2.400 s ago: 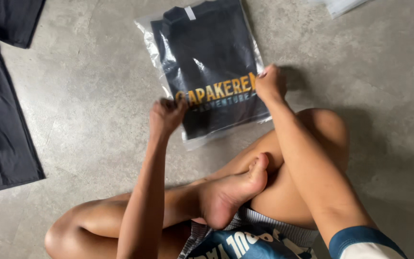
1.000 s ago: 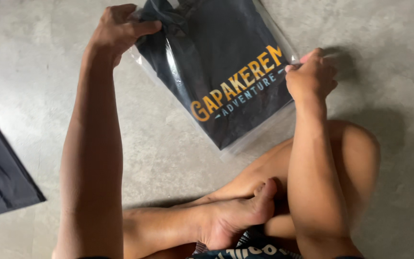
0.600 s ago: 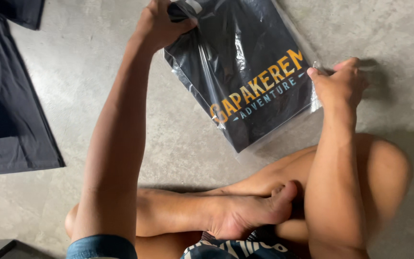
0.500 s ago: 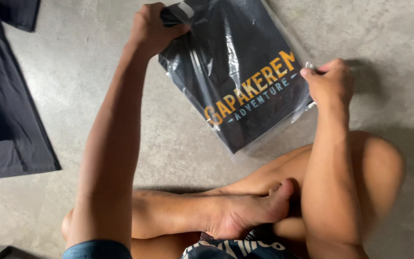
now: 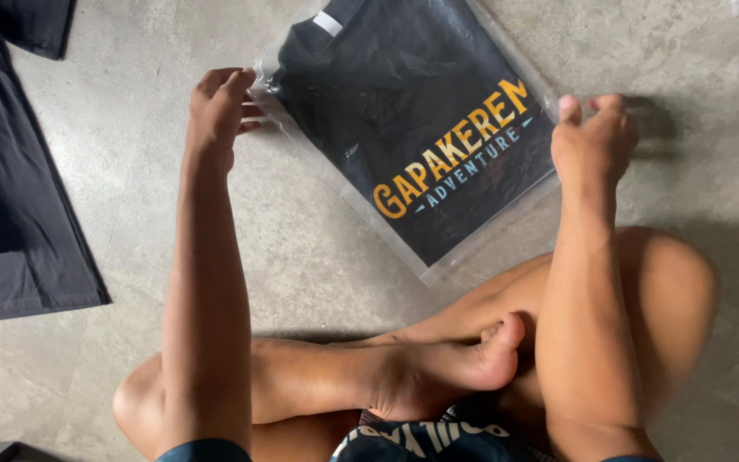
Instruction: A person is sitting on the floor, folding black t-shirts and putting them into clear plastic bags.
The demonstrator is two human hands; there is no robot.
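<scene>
Left hand curling loosely at the upper left edge of the bagged T-shirt, fingertips brushing plastic, gripping nothing. Right hand hovering half-open at the right edge, pinch unclear. Lying flat on the concrete floor, angled, ahead of crossed legs. Worth pressing both edges evenly, pushing air out. Clear film glossy, crinkled, slippery; dark folded cotton inside. Flat dark garments lying left.

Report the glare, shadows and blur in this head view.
Head view: soft glare streaks on the clear plastic bag over the folded black T-shirt; right hand casts a shadow on the concrete floor; left hand sharp; right fingertips slightly blurred.
</scene>
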